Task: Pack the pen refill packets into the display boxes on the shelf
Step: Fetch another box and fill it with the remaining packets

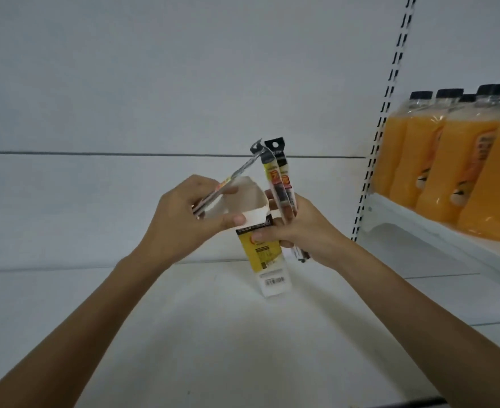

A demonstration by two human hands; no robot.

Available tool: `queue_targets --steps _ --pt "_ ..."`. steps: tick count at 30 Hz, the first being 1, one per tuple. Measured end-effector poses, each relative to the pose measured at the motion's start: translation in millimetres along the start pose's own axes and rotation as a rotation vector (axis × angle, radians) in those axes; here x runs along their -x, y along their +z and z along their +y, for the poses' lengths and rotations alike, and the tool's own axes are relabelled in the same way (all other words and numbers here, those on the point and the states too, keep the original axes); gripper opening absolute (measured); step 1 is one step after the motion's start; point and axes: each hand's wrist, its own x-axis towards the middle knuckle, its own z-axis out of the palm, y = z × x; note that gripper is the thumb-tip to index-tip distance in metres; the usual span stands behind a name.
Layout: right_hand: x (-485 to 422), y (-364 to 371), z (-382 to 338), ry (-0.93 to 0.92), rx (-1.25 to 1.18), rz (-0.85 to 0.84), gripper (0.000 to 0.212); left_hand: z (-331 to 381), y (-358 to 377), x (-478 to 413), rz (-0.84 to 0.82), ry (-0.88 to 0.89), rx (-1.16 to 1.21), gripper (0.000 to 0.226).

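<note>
forearms in, one packet at the box mouth

our forearms reach in from the bottom corners over the white shelf (243, 334) and meet at the display box (268, 260). our left hand (181, 219) pinches a single packet (234, 175) between thumb and fingers, tilted, its lower end at the open top of the box and its black hang tab pointing up to the right. our right hand (304, 234) is curled round the side of the yellow box and also grips a bundle of packets (278, 184), upright just beside the box mouth. we cannot tell whether the box stands on the shelf or hangs a little above it. we judge we are mid-insert: the inside that shows looks bare. next we should stand the packet upright and slide it down inside the wall, with the box held steady. orange juice bottles (449, 160) stand well apart on the right
</note>
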Motion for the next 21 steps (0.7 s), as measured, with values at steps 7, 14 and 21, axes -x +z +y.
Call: queue_targets --steps 7,14,21 --pt "10.9 12.7 -6.4 0.016 -0.073 -0.125 0.040 -2.8 1.4 2.4 -0.122 -0.216 0.077 0.053" --pt "5.5 -29.2 -51.3 -0.172 -0.334 0.391 0.016 1.0 21.2 4.2 -0.073 -0.300 0.196 0.030" --pt "-9.1 -11.5 -76.4 -0.171 0.064 0.482 0.025 6.0 30.2 6.6 -0.047 -0.271 0.235 0.021"
